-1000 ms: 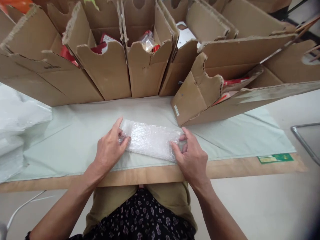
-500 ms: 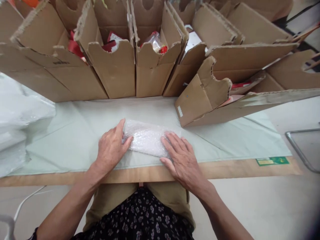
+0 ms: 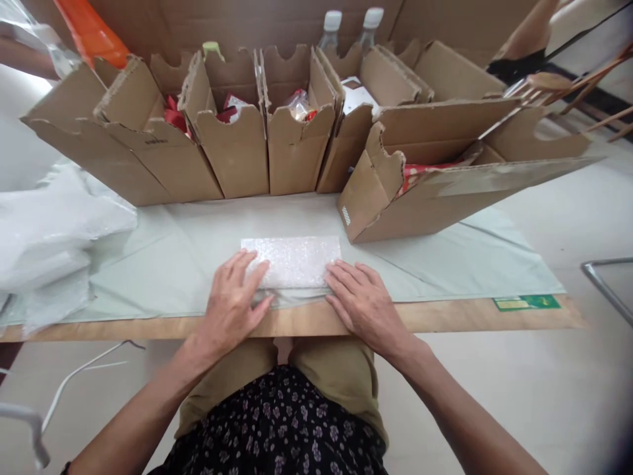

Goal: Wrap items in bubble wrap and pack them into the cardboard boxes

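A flat, rectangular bubble wrap bag (image 3: 297, 260) lies on the pale green cloth (image 3: 182, 264) right in front of me. My left hand (image 3: 235, 297) rests at its left end, fingers spread and touching the near left corner. At the right end, my right hand (image 3: 361, 300) lies flat, its fingertips on the near right corner. Neither hand is wrapped round the bag. Whether anything is inside the bag I cannot tell.
Several cut-open cardboard boxes (image 3: 235, 161) stand in a row behind, with red packets inside. One long box (image 3: 420, 204) angles to the right. Clear plastic bags (image 3: 54, 231) are piled at left. A green label (image 3: 527, 302) is on the wooden edge. Another person's arm (image 3: 531, 30) shows at back right.
The bubble wrap bag has turned from tilted to nearly square with the table edge. Both hands have shifted to its near corners. My view has lifted, showing bottles behind the boxes.
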The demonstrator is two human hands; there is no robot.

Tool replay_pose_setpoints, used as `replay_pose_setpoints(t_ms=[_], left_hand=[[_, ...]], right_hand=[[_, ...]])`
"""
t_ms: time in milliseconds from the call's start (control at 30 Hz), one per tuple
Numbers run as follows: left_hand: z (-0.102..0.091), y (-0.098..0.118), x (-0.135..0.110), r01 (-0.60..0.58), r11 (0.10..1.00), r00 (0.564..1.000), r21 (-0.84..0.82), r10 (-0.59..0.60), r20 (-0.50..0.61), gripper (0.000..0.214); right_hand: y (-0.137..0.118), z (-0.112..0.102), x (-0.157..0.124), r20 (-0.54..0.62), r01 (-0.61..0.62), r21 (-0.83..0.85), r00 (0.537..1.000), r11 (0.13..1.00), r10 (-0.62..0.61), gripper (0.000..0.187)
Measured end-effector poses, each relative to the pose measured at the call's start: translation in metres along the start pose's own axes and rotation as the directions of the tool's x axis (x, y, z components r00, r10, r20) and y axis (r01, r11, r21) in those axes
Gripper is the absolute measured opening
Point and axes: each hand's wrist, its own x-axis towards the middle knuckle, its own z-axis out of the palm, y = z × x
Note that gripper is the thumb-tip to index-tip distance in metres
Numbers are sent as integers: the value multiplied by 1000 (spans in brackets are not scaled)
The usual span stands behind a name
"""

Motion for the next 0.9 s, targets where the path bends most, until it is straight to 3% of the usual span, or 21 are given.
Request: replay_pose_setpoints(t_ms=[67, 133, 300, 400, 533, 667, 733, 800, 833, 900], left_hand=[[5, 9, 3, -115, 993, 989, -15, 116, 89, 43], [9, 14, 9, -153, 988, 974, -19, 154, 166, 40], [6, 7, 19, -160, 986, 962, -37, 164, 220, 37], [1, 3, 22, -159, 986, 956, -43, 165, 242, 35], [0, 7, 29, -161, 986, 936, 34, 142, 321, 29], [0, 11, 33, -170, 983, 930, 71, 136, 342, 26], [-4, 14, 31, -112, 994, 950, 6, 106, 294, 32], [-12, 17, 28, 12, 985, 975, -171, 26, 221, 38], [-16, 20, 26, 94, 950, 979, -298, -33, 201, 40], [-23, 25, 22, 255, 780, 963, -572, -151, 223, 50]], right_hand=[[0, 1, 4, -15, 32, -29, 999, 999, -32, 30], [-1, -1, 9, -35, 59, -33, 998, 998, -60, 28], [0, -22, 18, -77, 19, 79, 997, 997, -13, 30], [2, -23, 25, 22, 35, 16, 999, 999, -36, 30], [6, -8, 34, 138, 91, -95, 987, 991, -77, 34], [8, -12, 35, 43, 87, -109, 996, 990, -82, 32], [8, -30, 38, -48, 48, -63, 998, 997, -51, 29], [7, -57, 49, -143, -7, -11, 990, 1000, 5, 27], [6, -71, 58, -187, -29, 13, 982, 1000, 31, 28], [4, -94, 86, -253, -44, 51, 966, 998, 55, 30]])
